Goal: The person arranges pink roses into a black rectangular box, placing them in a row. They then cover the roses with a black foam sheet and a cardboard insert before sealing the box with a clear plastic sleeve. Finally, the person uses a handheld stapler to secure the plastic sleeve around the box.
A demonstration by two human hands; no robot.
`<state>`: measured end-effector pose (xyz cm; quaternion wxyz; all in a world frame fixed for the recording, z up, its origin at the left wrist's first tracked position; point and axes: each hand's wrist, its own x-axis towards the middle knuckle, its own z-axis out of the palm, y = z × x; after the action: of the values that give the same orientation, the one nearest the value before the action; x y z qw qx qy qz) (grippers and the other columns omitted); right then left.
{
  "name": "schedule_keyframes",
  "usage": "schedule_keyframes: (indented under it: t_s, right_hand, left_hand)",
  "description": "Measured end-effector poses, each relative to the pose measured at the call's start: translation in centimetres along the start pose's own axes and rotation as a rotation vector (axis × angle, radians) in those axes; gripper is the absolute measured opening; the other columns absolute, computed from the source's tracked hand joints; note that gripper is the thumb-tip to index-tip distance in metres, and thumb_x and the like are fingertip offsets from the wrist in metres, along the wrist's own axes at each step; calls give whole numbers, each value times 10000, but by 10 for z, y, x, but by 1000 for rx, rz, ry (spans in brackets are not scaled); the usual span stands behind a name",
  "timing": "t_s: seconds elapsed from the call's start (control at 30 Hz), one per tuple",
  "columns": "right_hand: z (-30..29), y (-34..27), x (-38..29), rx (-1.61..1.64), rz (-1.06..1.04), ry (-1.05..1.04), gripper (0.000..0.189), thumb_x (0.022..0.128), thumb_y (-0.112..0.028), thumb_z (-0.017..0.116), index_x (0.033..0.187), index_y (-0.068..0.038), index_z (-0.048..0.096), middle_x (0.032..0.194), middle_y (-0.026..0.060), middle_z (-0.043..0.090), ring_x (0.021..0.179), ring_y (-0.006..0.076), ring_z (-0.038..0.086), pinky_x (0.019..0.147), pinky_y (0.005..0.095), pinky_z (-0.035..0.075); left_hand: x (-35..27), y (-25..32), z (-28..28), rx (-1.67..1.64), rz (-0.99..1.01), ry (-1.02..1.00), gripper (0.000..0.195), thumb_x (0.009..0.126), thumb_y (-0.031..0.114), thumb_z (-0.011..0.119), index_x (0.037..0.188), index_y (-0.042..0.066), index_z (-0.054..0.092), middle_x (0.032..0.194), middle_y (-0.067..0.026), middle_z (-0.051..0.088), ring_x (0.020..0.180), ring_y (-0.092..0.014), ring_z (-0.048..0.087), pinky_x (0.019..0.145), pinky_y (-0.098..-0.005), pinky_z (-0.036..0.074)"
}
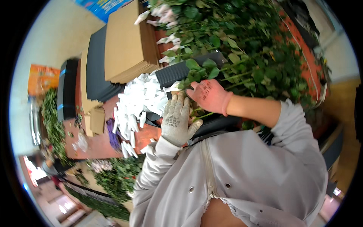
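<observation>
My left hand [175, 122], in a greyish-white work glove bearing print, lies flat with its fingers stretched out and thumb spread. Its fingertips rest by a flower head in a white sleeve [173, 86]; what lies under the palm is hidden. My right hand [211, 96], in a pink glove, is bent over leafy stems [203, 116] just to the right. Its fingertips are mostly hidden, so a grip cannot be made out. Green rose leaves [202, 69] stand above it, against a black corrugated sheet [175, 73]. Left of my hands is a heap of white sleeves [144, 93].
Leafy rose stems [244, 37] cover the table's far right, with sleeved heads [164, 14] pointing left. Stacks of brown cardboard [124, 42] and dark sheets [97, 62] stand at the back left. A purple bundle [113, 133] lies on the red tabletop [93, 147]. Another person [49, 166] is far left.
</observation>
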<state>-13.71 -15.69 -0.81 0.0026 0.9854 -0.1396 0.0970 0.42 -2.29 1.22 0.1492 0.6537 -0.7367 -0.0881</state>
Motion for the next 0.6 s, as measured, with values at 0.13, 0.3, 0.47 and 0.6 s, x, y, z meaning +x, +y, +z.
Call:
schedule_keyframes:
  t_s: [0.13,0.3,0.47,0.6]
  right_hand:
    - [-25,-1,21,-36,23,-66,343,784,-199,538,1113,-100,552,875,73,571,767,230,615,619,351,453]
    - [-10,15,34,-57,76,-234,417,796,-178,515,1203,-90,542,1036,113,632,817,238,645,723,338,491]
    - [16,27,21,-66,-9,-18,340,823,-143,461,1148,-102,552,957,75,618,817,223,623,665,323,474]
    - [2,20,27,-67,66,-181,402,800,-156,482,1191,-110,562,1060,92,633,874,202,637,788,308,469]
  left_hand:
    - [1,0,-5,-106,-27,6,755,744,438,654,1265,-64,441,1353,-270,387,1262,-432,359,1037,-490,299]
    - [-3,-7,2,-152,-16,44,723,731,415,676,1238,-57,470,1340,-257,401,1219,-422,400,1013,-486,318]
    - [7,-25,-3,-318,-86,120,400,756,263,660,1071,23,606,1199,-134,547,1151,-356,483,940,-476,388]
    - [19,-64,2,295,-87,572,133,706,196,656,831,238,669,1131,2,598,1144,-262,496,927,-492,398]
